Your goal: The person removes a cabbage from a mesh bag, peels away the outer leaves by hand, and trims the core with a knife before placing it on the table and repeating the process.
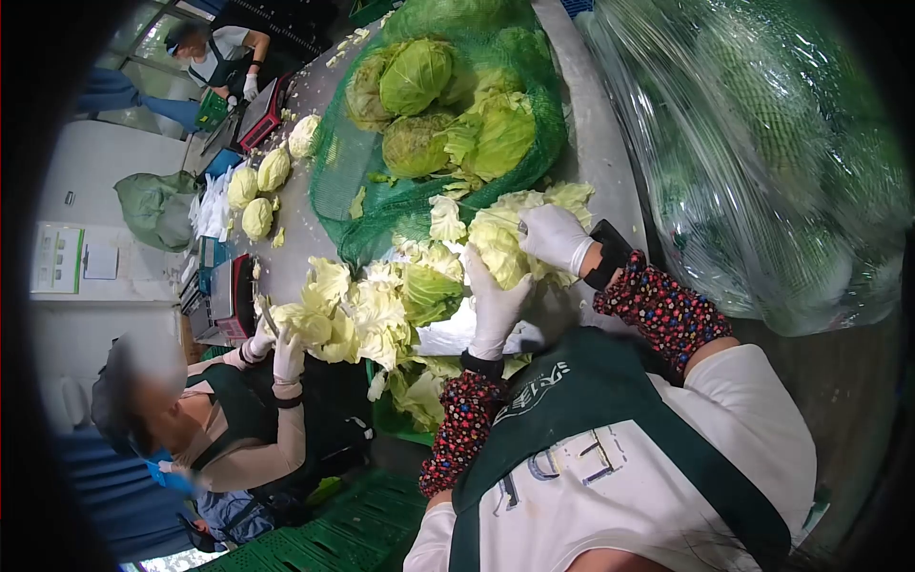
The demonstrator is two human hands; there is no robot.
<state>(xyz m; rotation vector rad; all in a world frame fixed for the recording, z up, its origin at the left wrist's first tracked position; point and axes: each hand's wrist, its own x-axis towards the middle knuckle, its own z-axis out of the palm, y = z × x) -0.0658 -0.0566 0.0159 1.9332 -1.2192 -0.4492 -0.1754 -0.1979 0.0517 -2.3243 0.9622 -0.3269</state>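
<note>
A pale cabbage (498, 250) sits on the table among loose leaves, with both of my white-gloved hands at it. My left hand (494, 310) cups its near side, thumb and fingers wrapped around it. On its right side, my right hand (558, 238) is closed into a fist; something thin seems to show at the fingers, but I cannot make out what it is. Stripped cabbage leaves (376, 319) are heaped to the left of my hands. Just beyond them lies an open green mesh bag (367, 219) with several untrimmed cabbages (416, 76) inside.
Large plastic-wrapped sacks (753, 143) stand at the right. A co-worker (229, 410) handles cabbage at the left; another person (219, 62) works farther back. Trimmed cabbages (257, 218) and red scales (233, 296) line the far table side. Green crates (334, 534) are below.
</note>
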